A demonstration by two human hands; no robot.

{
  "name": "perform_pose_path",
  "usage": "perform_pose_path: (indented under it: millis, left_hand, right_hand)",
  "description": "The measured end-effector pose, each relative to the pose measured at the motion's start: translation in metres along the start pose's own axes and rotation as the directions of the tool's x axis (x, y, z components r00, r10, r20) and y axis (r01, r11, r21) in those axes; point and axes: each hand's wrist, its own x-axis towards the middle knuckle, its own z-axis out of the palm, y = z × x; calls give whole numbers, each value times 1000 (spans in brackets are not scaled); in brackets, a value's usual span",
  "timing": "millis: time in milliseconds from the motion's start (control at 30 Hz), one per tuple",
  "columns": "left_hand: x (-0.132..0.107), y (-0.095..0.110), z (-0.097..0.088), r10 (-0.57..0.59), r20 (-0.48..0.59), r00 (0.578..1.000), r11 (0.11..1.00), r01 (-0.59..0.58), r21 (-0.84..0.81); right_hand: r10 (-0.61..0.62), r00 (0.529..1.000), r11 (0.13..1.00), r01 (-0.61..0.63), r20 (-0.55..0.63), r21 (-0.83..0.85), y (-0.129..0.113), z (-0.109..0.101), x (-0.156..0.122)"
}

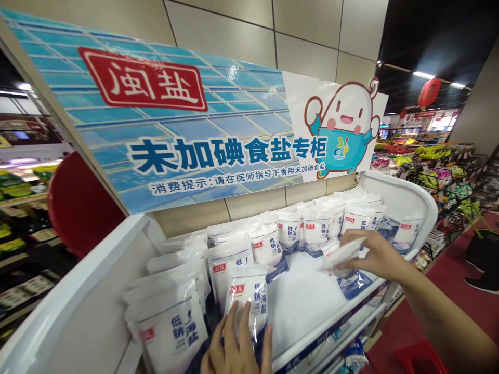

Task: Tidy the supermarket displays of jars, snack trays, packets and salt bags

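Note:
My left hand (237,345) rests against the front of a white and blue salt bag (248,293), its fingers stretched and spread over the lower part. That bag stands tilted slightly back in the front of a row. Toward the right, my right hand (374,254) pinches the upper edge of another salt bag (343,257), which is tilted and seen almost edge-on. Just below it, a further salt bag (354,284) lies on the white shelf (300,296). Upright rows of matching bags, such as the front-left salt bag (171,322), surround both hands.
A white raised side wall (97,291) bounds the shelf at left, and a curved end wall (423,202) at right. Behind the bags rises a blue sign board (218,124). A red stool (423,358) stands low at right; a person's shoe (481,284) is beyond.

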Motion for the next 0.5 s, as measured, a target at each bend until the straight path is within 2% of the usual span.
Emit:
perform_pose_path:
  millis: [33, 67, 200, 267, 333, 433, 500]
  left_hand:
    - [0, 0, 0, 2, 4, 1000, 1000, -2, 2]
    - [0, 0, -1, 8, 9, 1000, 1000, -8, 6]
    - [1, 2, -6, 28, 29, 999, 999, -29, 17]
    - [1, 2, -8, 13, 34, 999, 1000, -14, 15]
    - [1, 2, -8, -4, 39, 999, 1000, 3, 14]
    - [1, 1, -8, -21, 54, 998, 1000, 21, 10]
    - [0, 0, -8, -27, 68, 997, 1000, 26, 11]
  right_hand:
    - [31, 996, 997, -25, -81, 76, -2, 5, 8]
    - [84, 990, 988, -67, -115, 142, -1, 13, 18]
    - [275, 961, 928, -269, 14, 259, 20, 60, 64]
    - [354, 935, 889, -342, 17, 304, 29, 85, 83]
    - [413, 910, 800, -385, 42, 460, 35, 106, 96]
    - [336, 916, 648, -393, 219, 652, 41, 128, 103]
    - [259, 909, 636, -415, 328, 650, 48, 137, 101]
